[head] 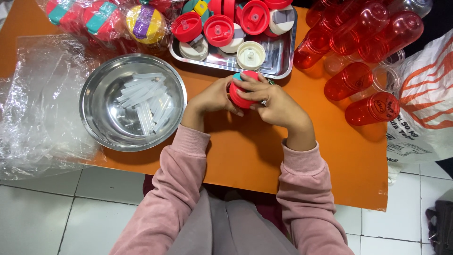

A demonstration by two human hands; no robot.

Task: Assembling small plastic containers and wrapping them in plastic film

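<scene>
A person in pink sleeves is sitting at an orange table (pixel 245 156), seen from above, and is working on a red bottle lid (pixel 241 92) with both hands. The left hand (pixel 212 98) is wrapping its fingers around the lid's left side, and the right hand (pixel 273 105) is closing over its top and right side, so both are gripping it snugly between them. The lid is being held just above the table, near its middle, directly in front of a steel tray (pixel 278 63).

The lid is round and bright red, with a teal part showing at its upper edge. The hands are covering most of it, so I cannot tell whether its inner pieces are already fitted.

As for progress, the work looks to be partway along. The tray is holding a mix of red lids and cream-coloured inserts (pixel 250 55), some apparently still apart. To the tray's right, a cluster of red translucent bottles (pixel 358 52) is lying without lids. To the tray's left, a steel bowl (pixel 96 113) is holding many short clear straws (pixel 144 97). Beyond the tray's left end, bagged, colourful finished lids (pixel 120 21) are piling up. A crumpled clear plastic sheet (pixel 37 108) is lying left of the bowl.
</scene>
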